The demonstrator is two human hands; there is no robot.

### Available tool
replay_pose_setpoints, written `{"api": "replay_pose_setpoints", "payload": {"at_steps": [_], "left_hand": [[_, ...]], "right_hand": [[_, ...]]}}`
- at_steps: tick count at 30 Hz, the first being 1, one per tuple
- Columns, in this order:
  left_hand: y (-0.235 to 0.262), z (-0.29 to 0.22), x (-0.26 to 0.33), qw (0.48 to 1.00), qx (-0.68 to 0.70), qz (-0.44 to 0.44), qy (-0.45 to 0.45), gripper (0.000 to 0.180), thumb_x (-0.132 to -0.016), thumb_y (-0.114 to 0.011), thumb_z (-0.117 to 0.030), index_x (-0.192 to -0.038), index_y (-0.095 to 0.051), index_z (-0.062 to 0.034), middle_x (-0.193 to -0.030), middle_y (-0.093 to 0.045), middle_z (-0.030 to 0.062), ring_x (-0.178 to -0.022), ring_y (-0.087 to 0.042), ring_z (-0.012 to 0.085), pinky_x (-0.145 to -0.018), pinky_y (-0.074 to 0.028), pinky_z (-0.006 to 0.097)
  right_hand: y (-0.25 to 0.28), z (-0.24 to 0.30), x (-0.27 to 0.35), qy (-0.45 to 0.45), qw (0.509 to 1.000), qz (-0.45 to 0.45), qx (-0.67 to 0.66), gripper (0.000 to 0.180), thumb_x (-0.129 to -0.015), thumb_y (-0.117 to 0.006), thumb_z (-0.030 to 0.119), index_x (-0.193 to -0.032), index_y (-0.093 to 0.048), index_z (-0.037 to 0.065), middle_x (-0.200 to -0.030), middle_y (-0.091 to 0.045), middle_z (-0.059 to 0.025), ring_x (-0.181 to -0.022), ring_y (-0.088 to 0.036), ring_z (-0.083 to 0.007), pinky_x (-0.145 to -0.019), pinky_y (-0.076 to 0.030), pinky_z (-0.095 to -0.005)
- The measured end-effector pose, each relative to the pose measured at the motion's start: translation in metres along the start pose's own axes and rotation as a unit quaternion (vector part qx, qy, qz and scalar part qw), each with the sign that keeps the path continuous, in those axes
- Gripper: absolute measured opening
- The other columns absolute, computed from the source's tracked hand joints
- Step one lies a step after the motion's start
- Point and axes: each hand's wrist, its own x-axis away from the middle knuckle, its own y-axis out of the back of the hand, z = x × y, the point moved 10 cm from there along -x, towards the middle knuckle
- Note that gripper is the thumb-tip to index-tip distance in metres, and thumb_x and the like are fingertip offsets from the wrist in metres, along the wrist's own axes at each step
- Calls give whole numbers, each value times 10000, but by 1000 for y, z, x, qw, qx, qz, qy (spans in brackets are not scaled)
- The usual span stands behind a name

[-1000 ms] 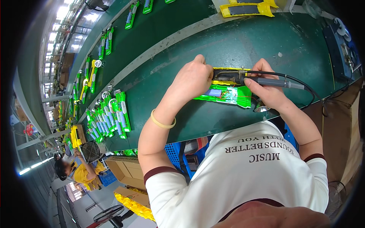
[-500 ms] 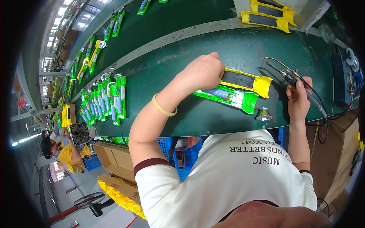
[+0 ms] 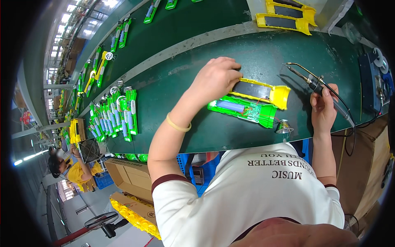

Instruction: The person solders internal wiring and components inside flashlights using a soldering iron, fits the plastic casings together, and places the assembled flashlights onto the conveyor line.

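My left hand (image 3: pixel 217 79) is closed at the far-left end of a yellow flashlight shell half (image 3: pixel 281 95) with a dark panel inside; the fingertips are partly hidden. Against its near side lies a green shell half (image 3: pixel 268 116) with a blue cylindrical battery (image 3: pixel 230 106) and a green circuit board (image 3: pixel 252 111); thin red wires run between the halves. A shiny reflector cup (image 3: pixel 284 126) rests by the green half's right end, near the table edge. In my right hand (image 3: pixel 323 108) is a soldering iron (image 3: pixel 314 85), its tip pointing up and left, apart from the shells.
Green shells with batteries (image 3: pixel 119 113) stand bunched at the left. More units (image 3: pixel 120 35) lie on the far strip beyond a grey ledge (image 3: pixel 185 43). Yellow shells (image 3: pixel 284 21) lie at the back right. A blue soldering station (image 3: pixel 370 84) with a wire spool stands at right.
My left hand has turned, showing its fingers over the yellow shell's end. Both shell halves sit slightly differently, with the battery and board more exposed. My right hand and the iron have barely moved.
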Motion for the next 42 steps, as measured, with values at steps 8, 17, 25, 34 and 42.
{"api": "replay_pose_setpoints", "payload": {"at_steps": [8,17,25,34,42], "left_hand": [[-14,-43,47,973,215,70,-35,395,-645,-690,-78,-1002,-519,-89,-1057,-537,125,-982,-510,316,-884,-400,388],[62,212,24,936,11,-211,280,467,-695,-687,-137,-1084,-436,-72,-991,-555,148,-917,-555,326,-798,-440,361],[46,320,-22,861,305,94,396,453,-693,-731,-213,-1041,-501,-37,-941,-547,37,-846,-538,150,-758,-432,271],[31,326,-148,893,-90,-105,428,634,-717,-674,-331,-1074,-375,100,-1021,-564,295,-970,-565,388,-829,-464,423],[102,271,-137,907,0,-295,300,585,-674,-690,-177,-1128,-427,81,-980,-567,205,-862,-588,282,-761,-480,346]], "right_hand": [[13,4,-3,17,999,-26,-42,174,-875,-527,227,-853,-427,87,-655,-506,-43,-505,-446,-68,-418,-295,-164],[0,-4,0,-21,999,-7,28,210,-851,-564,231,-863,-394,109,-649,-494,-12,-518,-451,-52,-437,-304,-148],[5,-8,-13,-6,997,-27,69,219,-847,-577,203,-872,-390,93,-677,-498,-20,-535,-453,-55,-452,-322,-160],[-5,8,0,176,968,10,177,242,-788,-599,48,-894,-382,38,-850,-502,-90,-732,-450,-121,-698,-388,-258],[-6,33,10,299,937,32,179,296,-748,-657,87,-862,-387,50,-776,-533,-98,-658,-492,-139,-591,-406,-260]]}}
